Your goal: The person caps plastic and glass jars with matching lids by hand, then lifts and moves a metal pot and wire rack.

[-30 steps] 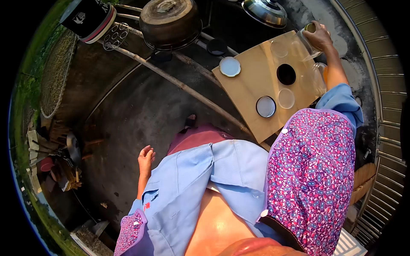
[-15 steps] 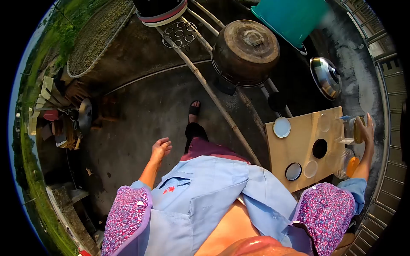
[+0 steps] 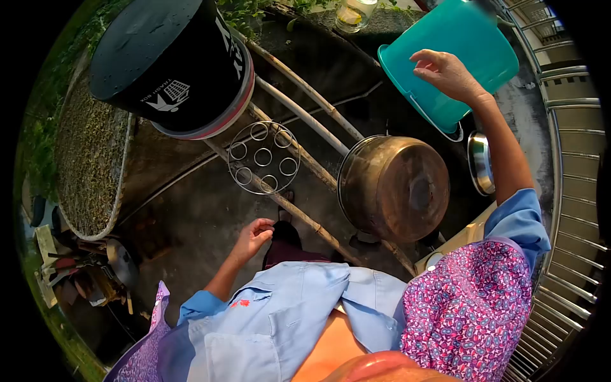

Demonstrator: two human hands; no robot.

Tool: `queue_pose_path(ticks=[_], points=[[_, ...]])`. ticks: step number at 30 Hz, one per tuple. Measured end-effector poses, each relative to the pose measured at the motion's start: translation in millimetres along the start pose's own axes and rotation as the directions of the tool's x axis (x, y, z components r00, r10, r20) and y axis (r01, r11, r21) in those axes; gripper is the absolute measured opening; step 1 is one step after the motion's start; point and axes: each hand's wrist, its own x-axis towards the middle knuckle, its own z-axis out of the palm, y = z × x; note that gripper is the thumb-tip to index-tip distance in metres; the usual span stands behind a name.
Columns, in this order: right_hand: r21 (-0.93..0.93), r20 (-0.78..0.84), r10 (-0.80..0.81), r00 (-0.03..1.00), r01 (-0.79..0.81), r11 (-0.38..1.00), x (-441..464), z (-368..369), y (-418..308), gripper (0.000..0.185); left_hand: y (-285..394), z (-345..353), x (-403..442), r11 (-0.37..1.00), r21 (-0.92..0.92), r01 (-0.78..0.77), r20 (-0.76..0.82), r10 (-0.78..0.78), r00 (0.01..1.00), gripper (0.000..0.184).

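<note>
My right hand (image 3: 447,76) is raised in front of an upturned teal bucket (image 3: 458,54); its fingers are loosely curled and apart, with nothing seen in them. Below it sits an upturned metal pot (image 3: 407,188) on bamboo poles (image 3: 305,118). My left hand (image 3: 253,237) hangs low near my trousers, fingers slightly bent and apart, holding nothing. Above it a round wire rack with rings (image 3: 263,157) rests across the poles.
An upturned black bin (image 3: 172,70) stands at upper left beside a large woven tray (image 3: 92,153). A glass jar (image 3: 355,14) is at the top. A metal lid (image 3: 480,163) and a wooden board (image 3: 468,237) lie at right, near a railing (image 3: 569,191).
My right hand has let go of the jar on the board and moved across to the teal bucket. The view has shifted, showing more of the black bin and bucket.
</note>
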Motion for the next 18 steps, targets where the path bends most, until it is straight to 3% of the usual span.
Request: queue_pose_path(ticks=[3, 5, 7, 9, 11, 13, 18], points=[[-0.254, -0.126, -0.003, 0.992, -0.029, 0.967, 104, 39, 10, 0.053, -37, -22, -17, 0.995, -0.017, 0.095, -0.161, -0.097, 0.982, 0.031], [-0.313, -0.328, 0.001, 0.945, -0.110, 0.943, 176, 61, 33, 0.067, -51, -33, -40, 0.973, -0.134, 0.189, -0.291, -0.221, 0.931, 0.029], [-0.278, -0.403, 0.090, 0.911, -0.215, 0.936, 218, 59, 31, 0.088, -74, -42, -66, 0.957, -0.212, 0.198, -0.417, -0.272, 0.867, 0.028], [-0.328, -0.483, 0.034, 0.875, -0.217, 0.919, 266, 69, 67, 0.097, -108, -49, -90, 0.933, -0.261, 0.247, -0.477, -0.346, 0.808, 0.028], [-0.274, -0.493, 0.080, 0.867, -0.242, 0.931, 288, 73, 74, 0.103, -123, -51, -110, 0.904, -0.310, 0.294, -0.518, -0.420, 0.745, 0.028], [-0.167, -0.303, 0.223, 0.927, -0.282, 0.945, 282, 63, 55, 0.107, -122, -47, -120, 0.854, -0.430, 0.292, -0.498, -0.494, 0.713, 0.030], [-0.153, -0.369, 0.248, 0.896, -0.321, 0.934, 283, 66, 56, 0.099, -122, -50, -112, 0.838, -0.438, 0.326, -0.486, -0.526, 0.698, 0.031]])
